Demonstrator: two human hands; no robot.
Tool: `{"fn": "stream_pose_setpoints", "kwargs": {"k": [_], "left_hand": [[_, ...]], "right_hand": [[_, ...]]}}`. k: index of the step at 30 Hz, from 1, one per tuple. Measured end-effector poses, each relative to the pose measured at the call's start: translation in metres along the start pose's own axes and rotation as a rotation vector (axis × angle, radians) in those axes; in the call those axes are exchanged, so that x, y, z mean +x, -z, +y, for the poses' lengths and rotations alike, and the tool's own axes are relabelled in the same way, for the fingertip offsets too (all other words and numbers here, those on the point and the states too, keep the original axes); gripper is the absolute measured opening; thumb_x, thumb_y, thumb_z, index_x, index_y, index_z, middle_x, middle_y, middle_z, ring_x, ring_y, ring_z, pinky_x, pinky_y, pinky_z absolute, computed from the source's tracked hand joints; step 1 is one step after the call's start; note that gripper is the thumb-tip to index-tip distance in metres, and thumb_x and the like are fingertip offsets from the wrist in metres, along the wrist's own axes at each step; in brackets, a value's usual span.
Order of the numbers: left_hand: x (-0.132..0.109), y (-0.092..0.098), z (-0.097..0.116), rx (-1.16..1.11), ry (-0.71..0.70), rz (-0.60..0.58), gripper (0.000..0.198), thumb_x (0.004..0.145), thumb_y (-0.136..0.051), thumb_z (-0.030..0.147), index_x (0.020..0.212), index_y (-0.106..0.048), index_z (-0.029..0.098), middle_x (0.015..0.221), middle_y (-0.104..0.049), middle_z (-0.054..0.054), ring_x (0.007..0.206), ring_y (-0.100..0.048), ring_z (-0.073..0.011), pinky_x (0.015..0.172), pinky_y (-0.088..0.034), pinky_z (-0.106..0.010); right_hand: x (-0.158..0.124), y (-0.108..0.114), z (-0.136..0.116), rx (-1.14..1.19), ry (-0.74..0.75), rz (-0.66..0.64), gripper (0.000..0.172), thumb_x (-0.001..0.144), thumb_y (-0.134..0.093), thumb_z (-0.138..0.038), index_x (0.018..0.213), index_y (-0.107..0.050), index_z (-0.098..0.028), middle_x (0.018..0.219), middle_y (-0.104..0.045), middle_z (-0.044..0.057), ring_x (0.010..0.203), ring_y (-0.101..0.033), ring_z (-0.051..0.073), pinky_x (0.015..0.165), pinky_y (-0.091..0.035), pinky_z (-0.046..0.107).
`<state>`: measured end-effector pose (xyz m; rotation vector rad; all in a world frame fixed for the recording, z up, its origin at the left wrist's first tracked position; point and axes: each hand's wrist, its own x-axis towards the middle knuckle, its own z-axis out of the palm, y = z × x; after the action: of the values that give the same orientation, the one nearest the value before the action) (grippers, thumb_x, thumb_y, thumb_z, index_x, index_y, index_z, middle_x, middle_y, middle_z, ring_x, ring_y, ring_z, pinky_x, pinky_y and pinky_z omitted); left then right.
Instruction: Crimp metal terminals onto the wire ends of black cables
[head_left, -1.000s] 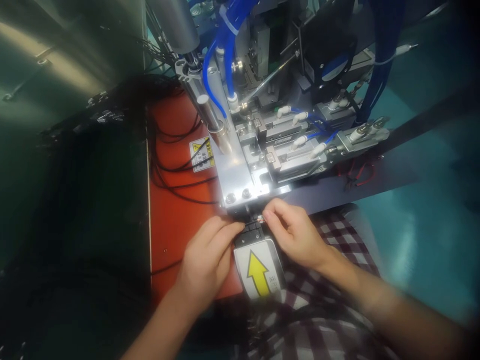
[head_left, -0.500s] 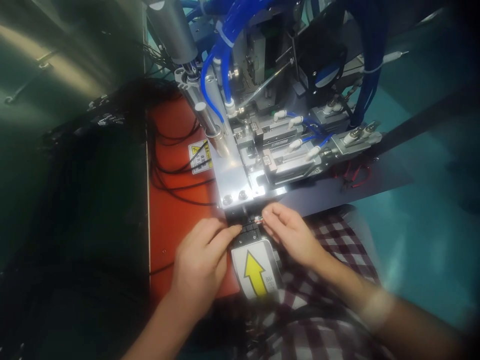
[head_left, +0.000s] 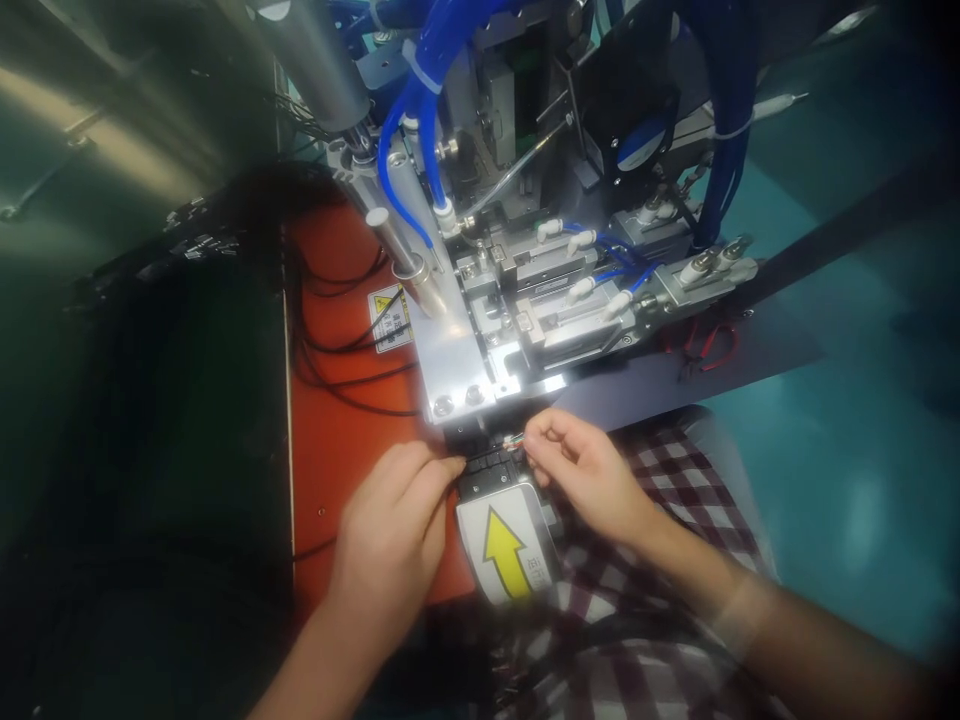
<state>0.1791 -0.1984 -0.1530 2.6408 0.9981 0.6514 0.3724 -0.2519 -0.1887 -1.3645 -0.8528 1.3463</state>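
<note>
My right hand [head_left: 589, 475] is closed in a pinch on a short bundle of thin coloured wires [head_left: 514, 442], at the right side of a small black fixture [head_left: 484, 474]. Across from it, my left hand [head_left: 394, 520] has thumb and forefinger pressed together at the fixture's left edge. Whatever those left fingers hold is too small and dark to make out. Below the fixture lies a white label plate [head_left: 475, 535] with a yellow arrow [head_left: 505, 555] pointing up toward the machine.
A metal press plate [head_left: 454, 365] with guide posts stands just beyond the fixture. Pneumatic slides [head_left: 570, 325] with blue tubes [head_left: 450, 60] fill the space behind. Black cables [head_left: 352, 380] cross the orange base [head_left: 322, 450]. Red-handled pliers [head_left: 716, 345] lie at right.
My left fingertips have shifted slightly left along the fixture. The right hand still pinches the wires, and a little more of their colours shows. The whole view has drifted slightly.
</note>
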Motion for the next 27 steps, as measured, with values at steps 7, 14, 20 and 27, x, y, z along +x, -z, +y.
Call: {"fn": "stream_pose_setpoints", "kwargs": {"k": [7,14,20,27], "left_hand": [[0.000,0.000,-0.001,-0.009,0.001,-0.002,0.020,0.086,-0.053,-0.001,0.094,-0.063,0.015,0.087,-0.062,-0.005,0.080,-0.057,-0.0151,0.073,-0.050,-0.027],[0.000,0.001,0.000,-0.005,-0.001,-0.003,0.019,0.086,-0.053,-0.002,0.092,-0.064,0.013,0.086,-0.062,-0.005,0.081,-0.057,-0.0145,0.073,-0.049,-0.026],[0.000,0.000,0.000,0.000,0.004,-0.003,0.020,0.087,-0.052,-0.001,0.093,-0.064,0.013,0.088,-0.063,-0.006,0.082,-0.058,-0.0151,0.072,-0.050,-0.026],[0.000,0.001,0.003,0.115,-0.040,-0.024,0.021,0.089,-0.047,0.002,0.093,-0.064,0.013,0.089,-0.064,-0.007,0.080,-0.059,-0.0173,0.070,-0.052,-0.028]], "right_hand": [[-0.003,0.001,0.000,0.102,-0.064,-0.003,0.019,0.088,-0.057,-0.033,0.077,-0.056,-0.017,0.063,-0.053,-0.004,0.055,-0.050,0.010,0.056,-0.042,0.024],[-0.005,-0.007,-0.003,0.055,-0.035,0.075,0.017,0.084,-0.061,-0.027,0.071,-0.055,-0.017,0.058,-0.049,-0.006,0.050,-0.043,0.008,0.050,-0.035,0.022],[-0.003,-0.006,-0.007,0.099,-0.083,0.003,0.024,0.088,-0.057,-0.036,0.073,-0.056,-0.017,0.062,-0.054,-0.004,0.054,-0.049,0.009,0.054,-0.041,0.023],[-0.001,-0.015,-0.012,-0.007,-0.044,0.114,0.021,0.083,-0.059,-0.033,0.069,-0.052,-0.019,0.056,-0.048,-0.006,0.049,-0.047,0.010,0.050,-0.041,0.023]]}}
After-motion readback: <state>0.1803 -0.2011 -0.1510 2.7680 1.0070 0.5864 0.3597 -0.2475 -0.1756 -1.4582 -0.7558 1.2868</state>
